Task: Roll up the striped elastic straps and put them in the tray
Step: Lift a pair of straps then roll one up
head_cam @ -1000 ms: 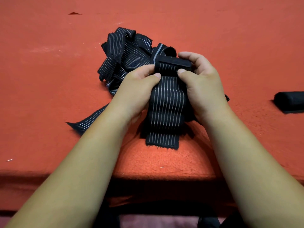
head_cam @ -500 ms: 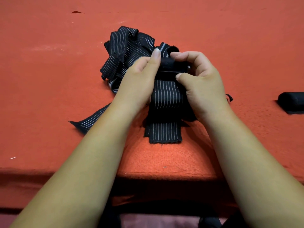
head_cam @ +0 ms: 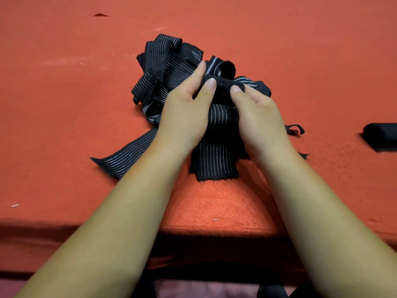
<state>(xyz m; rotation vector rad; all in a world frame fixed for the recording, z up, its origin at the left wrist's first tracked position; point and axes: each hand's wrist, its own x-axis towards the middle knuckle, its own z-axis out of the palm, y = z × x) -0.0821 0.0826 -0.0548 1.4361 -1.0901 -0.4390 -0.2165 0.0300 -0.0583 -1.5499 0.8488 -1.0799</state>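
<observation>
Between left hand and right hand, strap is pinched.

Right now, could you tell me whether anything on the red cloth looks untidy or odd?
The unrolled straps lie in a tangled heap, one end trailing left. A loose loop lies by the right hand. A dark roll sits on the cloth; no tray shows.

Probably a small textile workshop. The worktop is covered in red felt-like cloth, with a heap of striped elastic straps at its middle, a black roll toward its right side and scattered lint.
</observation>
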